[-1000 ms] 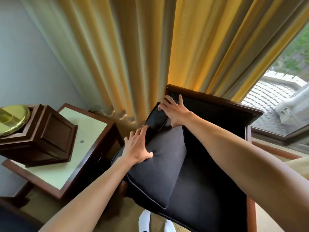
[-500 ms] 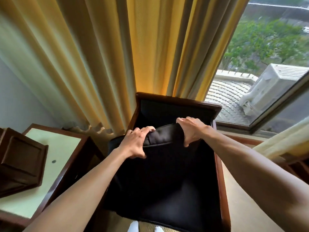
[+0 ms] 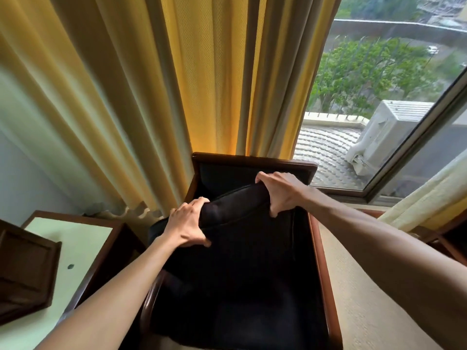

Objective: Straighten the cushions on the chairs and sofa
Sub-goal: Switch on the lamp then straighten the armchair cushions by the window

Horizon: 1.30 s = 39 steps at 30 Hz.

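A black seat cushion (image 3: 240, 243) lies in a dark wooden armchair (image 3: 252, 159) below me. Its far edge is lifted off the seat, just in front of the chair's backrest. My left hand (image 3: 188, 227) grips the cushion's far left corner, fingers curled over the edge. My right hand (image 3: 280, 192) clamps the far right corner, thumb underneath. The cushion's near part is dark and hard to make out.
A wooden side table (image 3: 78, 238) with a pale top stands left of the chair and bears a dark wooden box (image 3: 22, 276). Yellow curtains (image 3: 156, 92) hang right behind the chair. A window (image 3: 379, 104) is at the right, with beige carpet (image 3: 366, 286) beside the chair.
The cushion lay skewed over the left arm a second ago; both hands have swung it square into the chair and now grip its far corners. My view has shifted right and upward.
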Each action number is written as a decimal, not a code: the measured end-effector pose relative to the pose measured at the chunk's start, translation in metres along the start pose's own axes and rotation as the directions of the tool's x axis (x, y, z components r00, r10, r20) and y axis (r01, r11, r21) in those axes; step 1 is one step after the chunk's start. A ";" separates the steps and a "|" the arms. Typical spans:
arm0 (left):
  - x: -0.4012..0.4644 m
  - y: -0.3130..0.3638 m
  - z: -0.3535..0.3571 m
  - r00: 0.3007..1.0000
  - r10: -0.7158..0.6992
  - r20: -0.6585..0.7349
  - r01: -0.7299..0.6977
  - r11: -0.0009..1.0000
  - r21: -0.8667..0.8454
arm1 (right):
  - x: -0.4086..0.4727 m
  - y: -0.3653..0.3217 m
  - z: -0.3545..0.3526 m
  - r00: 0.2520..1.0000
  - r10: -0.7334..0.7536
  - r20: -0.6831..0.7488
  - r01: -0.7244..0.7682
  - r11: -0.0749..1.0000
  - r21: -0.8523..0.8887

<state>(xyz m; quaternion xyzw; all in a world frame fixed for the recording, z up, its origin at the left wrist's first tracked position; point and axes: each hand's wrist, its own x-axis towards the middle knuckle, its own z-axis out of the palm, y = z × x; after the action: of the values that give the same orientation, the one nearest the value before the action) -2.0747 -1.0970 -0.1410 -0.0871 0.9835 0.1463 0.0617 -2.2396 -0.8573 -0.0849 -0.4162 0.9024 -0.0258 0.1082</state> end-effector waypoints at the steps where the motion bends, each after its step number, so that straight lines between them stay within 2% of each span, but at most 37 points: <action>1: -0.003 -0.004 0.000 1.000 -0.023 -0.002 0.023 0.999 -0.031 | 0.006 -0.007 -0.010 1.000 -0.031 0.000 0.031 0.999 0.019; 5: -0.018 -0.014 0.018 0.991 -0.129 0.038 0.133 0.983 -0.127 | 0.019 -0.026 -0.001 0.992 -0.121 -0.037 0.126 0.979 0.162; 7: -0.019 -0.017 0.028 0.988 -0.153 0.024 0.155 0.974 -0.166 | 0.020 -0.020 0.024 0.993 -0.094 -0.076 0.114 0.934 0.338; 9: -0.013 -0.018 0.030 0.984 -0.170 0.055 0.177 0.968 -0.180 | 0.018 -0.007 0.039 0.997 -0.032 -0.070 0.069 0.777 0.626; 11: -0.003 -0.018 0.028 0.978 -0.168 0.122 0.186 0.970 -0.155 | 0.016 0.005 0.050 1.000 0.013 -0.004 -0.004 0.510 0.860; 12: 0.003 -0.015 0.027 0.976 -0.160 0.148 0.181 0.974 -0.139 | 0.015 0.009 0.057 0.999 0.016 0.035 -0.038 0.412 0.910; 14: 0.017 -0.004 0.024 0.989 -0.097 0.112 0.114 0.979 -0.166 | 0.014 0.019 0.073 0.998 0.026 0.064 -0.069 0.364 0.929; 16: 0.029 0.017 0.018 1.000 -0.020 0.007 0.021 0.964 -0.264 | 0.014 0.029 0.085 0.996 0.037 0.080 -0.088 0.389 0.917; 20: 0.044 0.051 0.012 0.994 0.037 -0.100 -0.068 0.944 -0.324 | 0.007 0.037 0.098 0.982 0.107 0.159 -0.191 0.572 0.798; 24: 0.043 0.047 0.014 0.987 0.025 -0.159 -0.083 0.924 -0.373 | 0.001 0.035 0.115 0.972 0.228 0.063 -0.201 0.655 0.729; 27: 0.039 0.039 -0.003 0.978 0.031 -0.205 -0.120 0.891 -0.438 | 0.009 0.036 0.094 0.981 0.192 0.008 -0.154 0.763 0.628; 31: 0.031 0.022 -0.023 0.977 0.035 -0.211 -0.142 0.843 -0.519 | 0.017 0.027 0.060 0.992 0.122 -0.012 -0.098 0.846 0.524; 34: 0.018 0.003 -0.021 0.985 0.003 -0.173 -0.094 0.847 -0.522 | 0.022 0.008 0.050 0.998 0.059 0.028 -0.065 0.898 0.436; 37: 0.004 -0.010 0.001 0.999 0.003 -0.032 -0.018 0.875 -0.484 | 0.021 -0.011 0.077 0.997 0.036 0.066 -0.057 0.936 0.349; 39: -0.003 -0.019 0.016 1.000 -0.002 0.000 0.002 0.893 -0.449 | 0.020 -0.023 0.104 0.998 0.033 0.052 -0.050 0.933 0.357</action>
<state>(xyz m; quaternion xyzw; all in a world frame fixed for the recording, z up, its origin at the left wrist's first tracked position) -2.0670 -1.1092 -0.1613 -0.0998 0.9230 0.3694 0.0399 -2.2123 -0.8824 -0.1869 -0.3710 0.8884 -0.1781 0.2033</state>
